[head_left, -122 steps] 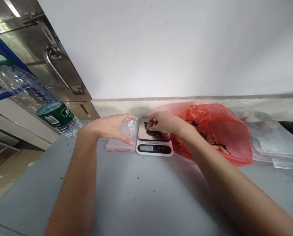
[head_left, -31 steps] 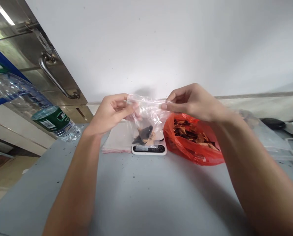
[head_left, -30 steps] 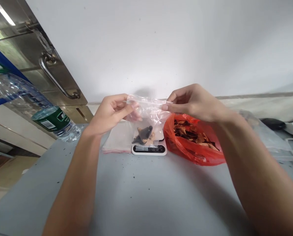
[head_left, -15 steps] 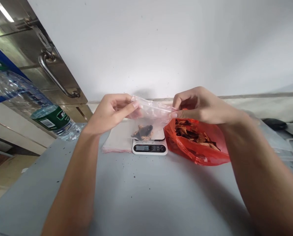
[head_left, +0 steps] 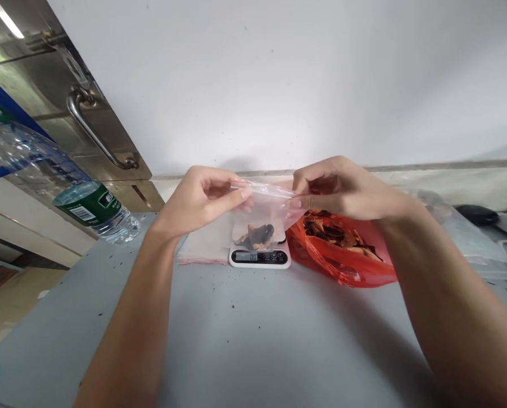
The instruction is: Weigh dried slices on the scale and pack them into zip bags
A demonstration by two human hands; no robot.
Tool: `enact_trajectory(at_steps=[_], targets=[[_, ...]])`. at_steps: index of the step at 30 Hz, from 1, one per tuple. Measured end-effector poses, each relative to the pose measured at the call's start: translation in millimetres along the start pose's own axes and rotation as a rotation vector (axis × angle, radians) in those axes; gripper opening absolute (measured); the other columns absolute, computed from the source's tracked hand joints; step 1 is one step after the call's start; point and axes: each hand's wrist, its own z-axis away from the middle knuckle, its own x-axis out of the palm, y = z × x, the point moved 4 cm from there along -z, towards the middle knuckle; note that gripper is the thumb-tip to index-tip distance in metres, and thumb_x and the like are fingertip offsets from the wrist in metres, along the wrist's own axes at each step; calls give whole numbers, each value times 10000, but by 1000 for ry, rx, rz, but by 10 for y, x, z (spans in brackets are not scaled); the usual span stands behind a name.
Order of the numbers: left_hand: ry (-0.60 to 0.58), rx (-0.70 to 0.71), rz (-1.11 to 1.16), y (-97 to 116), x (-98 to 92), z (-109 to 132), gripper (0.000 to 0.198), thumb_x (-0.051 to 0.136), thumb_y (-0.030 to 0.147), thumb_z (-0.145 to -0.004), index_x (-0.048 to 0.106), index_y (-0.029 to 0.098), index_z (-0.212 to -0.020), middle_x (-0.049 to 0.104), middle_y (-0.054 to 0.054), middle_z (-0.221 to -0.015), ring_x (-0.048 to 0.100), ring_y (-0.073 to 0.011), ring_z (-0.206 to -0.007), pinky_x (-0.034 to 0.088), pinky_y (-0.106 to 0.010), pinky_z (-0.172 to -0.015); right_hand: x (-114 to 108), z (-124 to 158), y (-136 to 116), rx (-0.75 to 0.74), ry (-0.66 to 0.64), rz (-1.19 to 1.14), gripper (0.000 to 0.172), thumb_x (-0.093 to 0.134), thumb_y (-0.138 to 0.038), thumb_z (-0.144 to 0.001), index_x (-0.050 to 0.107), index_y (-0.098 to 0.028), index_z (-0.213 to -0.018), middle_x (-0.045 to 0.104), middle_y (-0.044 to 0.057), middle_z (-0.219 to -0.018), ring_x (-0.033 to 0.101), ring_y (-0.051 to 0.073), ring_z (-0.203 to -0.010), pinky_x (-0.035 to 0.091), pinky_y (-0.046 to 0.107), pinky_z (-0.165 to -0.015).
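Observation:
A clear zip bag (head_left: 264, 212) hangs between my hands, with dark and tan dried pieces (head_left: 257, 237) at its bottom. My left hand (head_left: 211, 195) pinches the bag's top edge on the left. On the right, my right hand (head_left: 329, 190) grips the other top corner between thumb and fingers. Behind and below the bag is a small white digital scale (head_left: 259, 259) whose display reads 0.0; the bag partly covers its plate. An open red plastic bag (head_left: 342, 276) beside the scale holds many similar dried pieces (head_left: 332, 232), under my right hand.
A stack of flat clear bags (head_left: 204, 243) lies left of the scale. Further left stands a large water bottle (head_left: 89, 204) near a metal door handle (head_left: 96, 133). Clear plastic (head_left: 469, 243) and a black object (head_left: 476, 215) lie at the right. Dark crumbs dot the grey table (head_left: 236, 351).
Both hands have shifted slightly closer together. The zip bag's top is drawn flatter, and the dried pieces inside have moved a little right and down.

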Motion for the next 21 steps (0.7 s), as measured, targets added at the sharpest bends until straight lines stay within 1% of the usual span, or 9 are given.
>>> enact_trajectory(at_steps=[2, 4, 8, 10, 12, 14, 18, 21], targets=[[-23, 13, 6, -7, 31, -6, 164, 690, 214, -889, 799, 180, -772, 813, -32, -747, 787, -185, -726, 644, -249, -668, 10, 7, -3, 14, -6, -23, 317, 753, -322, -833, 547, -246, -605, 442, -39, -546, 361, 123, -530, 271, 327, -502], [-18, 14, 2, -24, 51, -12, 175, 687, 199, -893, 799, 176, -761, 809, -34, -732, 781, -181, -708, 635, -245, -653, 23, 4, -10, 32, -17, -25, 311, 757, -337, -837, 556, -246, -618, 455, -40, -548, 376, 123, -533, 288, 328, -508], [-1, 12, -21, -36, 66, -14, 202, 694, 203, -892, 801, 182, -722, 809, -31, -725, 776, -179, -697, 617, -248, -645, 62, -21, -57, 11, -26, 6, 250, 773, -358, -842, 614, -239, -691, 522, -30, -603, 432, 130, -564, 327, 324, -513], [-4, 28, -47, -13, 70, -10, 218, 698, 218, -900, 796, 184, -708, 807, -28, -721, 769, -176, -695, 600, -243, -637, 73, -25, -87, -29, -16, 6, 274, 750, -343, -864, 579, -241, -676, 503, -35, -602, 417, 125, -560, 321, 321, -508], [-22, 43, -69, 16, 83, -5, 219, 698, 228, -906, 796, 181, -716, 806, -27, -725, 755, -170, -685, 580, -237, -617, 72, -17, -109, -65, 0, 11, 330, 731, -315, -876, 511, -244, -640, 460, -42, -584, 387, 120, -549, 302, 319, -503], [-44, 46, -84, 37, 102, -4, 211, 692, 226, -910, 800, 177, -735, 808, -29, -733, 748, -168, -685, 569, -235, -608, 64, -5, -117, -75, 12, 17, 354, 727, -290, -877, 476, -243, -632, 456, -43, -585, 381, 118, -547, 293, 318, -503], [-48, 24, -97, 46, 128, -14, 210, 683, 234, -920, 817, 176, -768, 809, -37, -742, 747, -176, -700, 556, -245, -606, 72, -7, -110, -44, -18, 41, 282, 720, -299, -905, 551, -234, -689, 493, -48, -588, 404, 114, -540, 313, 307, -510], [-67, 20, -129, 44, 147, -21, 231, 689, 259, -920, 819, 172, -751, 810, -45, -741, 717, -169, -665, 508, -248, -557, 91, -25, -127, -109, -28, 65, 238, 683, -295, -932, 587, -225, -726, 514, -49, -595, 423, 112, -554, 332, 296, -529]])
